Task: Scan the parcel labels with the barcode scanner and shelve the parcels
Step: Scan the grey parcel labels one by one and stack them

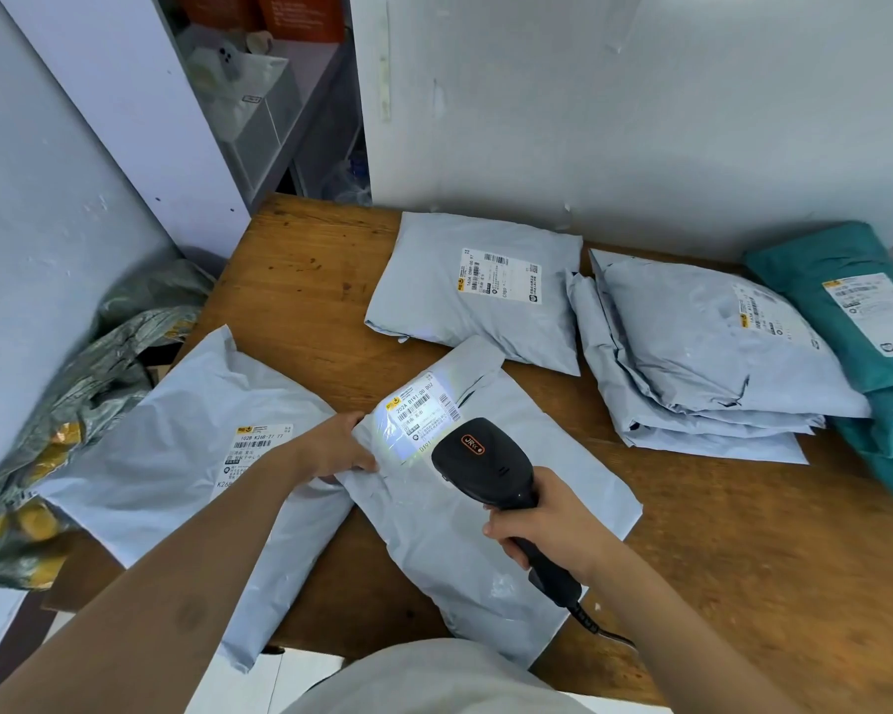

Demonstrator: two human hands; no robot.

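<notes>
One lit label: "202A D191-00"

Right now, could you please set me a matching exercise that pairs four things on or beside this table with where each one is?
Things:
1. barcode scanner
2. teal parcel
3. lit label
4. grey-and-yellow sack

Places:
A. beside the table's left edge
B. on the middle parcel that the left hand pinches
C. in the right hand
D. at the table's right end

Pairs: 1-C, 2-D, 3-B, 4-A.
</notes>
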